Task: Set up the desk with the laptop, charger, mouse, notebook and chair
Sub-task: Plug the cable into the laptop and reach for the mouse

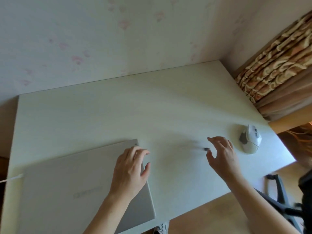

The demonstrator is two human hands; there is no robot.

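Note:
A closed silver laptop (70, 188) lies at the near left of the white desk (135, 107). My left hand (130, 169) rests on the laptop's right far corner, fingers loosely curved over the edge. A white charger cable (11, 178) runs off the laptop's left side. A white and grey mouse (250, 139) sits at the desk's right side. My right hand (221, 154) hovers just left of the mouse with spread fingers. A small dark object (206, 149) lies on the desk right by its thumb. A black chair (283, 200) stands at the lower right.
The desk's far edge meets a pale patterned wall (101, 39). A patterned curtain (278, 65) hangs past the desk's right far corner. A shoe (161, 228) shows under the near edge on the wooden floor (211, 215).

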